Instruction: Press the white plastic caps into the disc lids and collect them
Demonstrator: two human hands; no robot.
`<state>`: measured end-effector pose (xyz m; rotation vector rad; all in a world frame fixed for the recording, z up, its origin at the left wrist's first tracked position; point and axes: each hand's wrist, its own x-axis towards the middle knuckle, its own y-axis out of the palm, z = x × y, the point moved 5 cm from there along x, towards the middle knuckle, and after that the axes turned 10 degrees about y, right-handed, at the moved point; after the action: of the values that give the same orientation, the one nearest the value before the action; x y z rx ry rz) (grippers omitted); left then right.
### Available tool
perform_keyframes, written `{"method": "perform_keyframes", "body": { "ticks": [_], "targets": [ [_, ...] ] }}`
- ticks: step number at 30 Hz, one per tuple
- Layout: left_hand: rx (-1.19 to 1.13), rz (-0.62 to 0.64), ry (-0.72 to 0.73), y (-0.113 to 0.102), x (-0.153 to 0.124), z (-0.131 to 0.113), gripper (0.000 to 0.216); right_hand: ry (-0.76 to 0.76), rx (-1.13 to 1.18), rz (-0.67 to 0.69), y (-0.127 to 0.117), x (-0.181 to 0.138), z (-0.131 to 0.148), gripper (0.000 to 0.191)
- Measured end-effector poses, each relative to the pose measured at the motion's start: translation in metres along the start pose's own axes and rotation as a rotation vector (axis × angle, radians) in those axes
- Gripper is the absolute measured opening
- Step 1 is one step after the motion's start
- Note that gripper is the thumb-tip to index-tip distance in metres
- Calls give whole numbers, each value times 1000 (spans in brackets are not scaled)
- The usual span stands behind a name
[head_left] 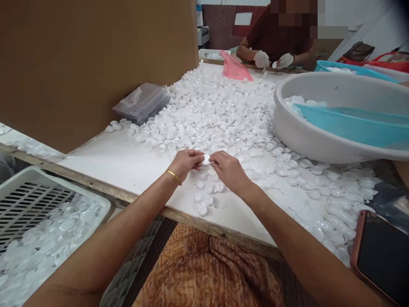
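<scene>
My left hand (187,163) and my right hand (228,170) meet over the white table (128,164), fingertips pinched together on one small white plastic cap (206,160). A gold bangle sits on my left wrist. Just beyond my hands spreads a big heap of white caps (217,111), and several loose caps (204,198) lie below my hands near the table's wooden front edge.
A white slotted basket (38,192) with caps stands at lower left. A large white basin (306,132) with a blue liner sits right. A phone (380,256) lies at lower right. A brown board (96,64) stands left. A gloved person (271,59) works across the table, near a pink bag (234,68).
</scene>
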<state>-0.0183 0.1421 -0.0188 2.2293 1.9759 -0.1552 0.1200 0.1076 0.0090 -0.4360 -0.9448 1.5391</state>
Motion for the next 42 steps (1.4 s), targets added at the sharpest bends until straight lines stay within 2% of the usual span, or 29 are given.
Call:
{"method": "perform_keyframes", "body": {
  "ticks": [10,18,22,26,30,33,42],
  "targets": [
    [117,-17,-7,3,2,13,11,-15,-86,53,22,-3,-12,22],
    [196,82,-72,5,11,6,12,-141,-355,43,24,-6,-7,29],
    [171,122,-104,4,11,7,10,-159,-283,9,24,-6,-8,28],
    [137,137,-109,2,9,10,9,-107,-97,16,23,-3,-13,27],
    [191,136,-101,6,8,9,10,-62,49,6,18,-2,-16,25],
    [238,155,-145,10,9,6,8,-49,60,22,17,-3,-16,26],
    [340,256,-251,8,16,0,13,-93,-509,132,20,-12,6,34]
  ]
}}
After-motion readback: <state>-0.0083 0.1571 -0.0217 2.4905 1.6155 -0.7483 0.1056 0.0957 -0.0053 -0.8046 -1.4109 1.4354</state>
